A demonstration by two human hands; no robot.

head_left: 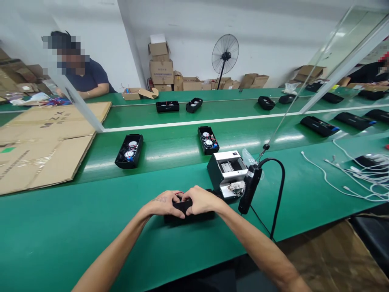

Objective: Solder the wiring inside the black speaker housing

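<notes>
Both hands meet over a black case (188, 217) lying flat on the green bench (75, 239), close to its near edge. The left hand (164, 204) curls over the case's left part, fingers bent down onto its top, and the right hand (200, 200) does the same on the right, so the two hands touch in the middle (a thin red wire (179, 193) shows just above the left knuckles). Each hand is closed on the case, which hides most of what lies under the fingers.

Just right of the right hand stands a small grey box (226, 172) with metal parts on top, and a black screwdriver (249, 188) hangs beside it on a cable. Farther back, two open cases with round speakers, one at (129, 151) and one at (208, 140), sit on the belt (170, 148). Flat cardboard (45, 146) lies to the left, white cables (358, 174) to the right. Another person (82, 77) sits across the line at far left.
</notes>
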